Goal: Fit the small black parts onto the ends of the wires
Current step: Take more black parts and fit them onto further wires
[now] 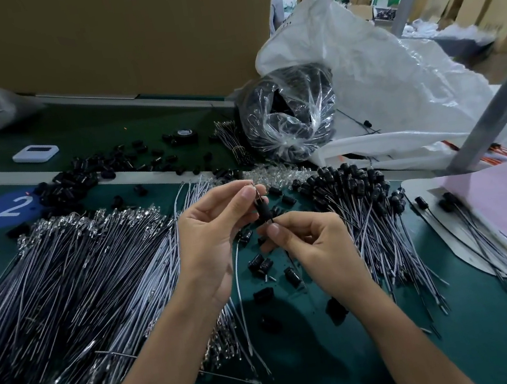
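Left hand (215, 229): your thumb and fingertips pinch one small black part (263, 210), held upright above the green bench (302, 364).
Right hand (308, 242): your thumb and forefinger pinch a wire end (272, 220) just at the part's lower end.
Step in hand: likely the push-in. Grip close to the tip, keep the wire in line with the part, and press straight so it does not buckle.
Underneath: loose black parts (260, 264) lie below your hands.
Left side: the unfitted wires (77, 265) crowd your wrist.
Right side: the fitted pile (362, 209) sits near; the metal post (488, 113) stands well apart.
Open room: bare bench toward you.
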{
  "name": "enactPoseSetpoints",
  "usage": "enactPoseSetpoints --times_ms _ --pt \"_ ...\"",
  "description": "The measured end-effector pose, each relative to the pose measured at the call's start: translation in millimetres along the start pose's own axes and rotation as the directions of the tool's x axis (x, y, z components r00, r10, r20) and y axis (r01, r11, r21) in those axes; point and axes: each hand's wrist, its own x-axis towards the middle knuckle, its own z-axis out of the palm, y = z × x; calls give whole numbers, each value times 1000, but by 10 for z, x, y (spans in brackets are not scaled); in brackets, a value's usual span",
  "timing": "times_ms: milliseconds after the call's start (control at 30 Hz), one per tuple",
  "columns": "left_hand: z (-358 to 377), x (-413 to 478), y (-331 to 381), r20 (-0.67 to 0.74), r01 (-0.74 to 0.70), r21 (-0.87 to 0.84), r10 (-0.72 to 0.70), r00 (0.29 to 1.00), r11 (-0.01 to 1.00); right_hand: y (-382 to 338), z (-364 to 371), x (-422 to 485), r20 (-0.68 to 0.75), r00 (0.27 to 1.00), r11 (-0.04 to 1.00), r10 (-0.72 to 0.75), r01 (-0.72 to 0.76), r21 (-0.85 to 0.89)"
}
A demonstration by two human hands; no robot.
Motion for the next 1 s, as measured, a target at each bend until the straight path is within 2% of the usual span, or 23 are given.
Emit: enactPoseSetpoints --times_ms 167,600,1000 --pt "0 3 4 24 -7 -45 8 1000 999 14 -6 0 1 1000 999 -30 30 15" --pt "8 6 27 55 -43 8 43 998 999 28 -13 7 -11 999 999 -52 52 12" --pt "-12 -4 -4 45 -15 15 15 999 1000 62 -16 6 -60 997 993 -51 45 -108"
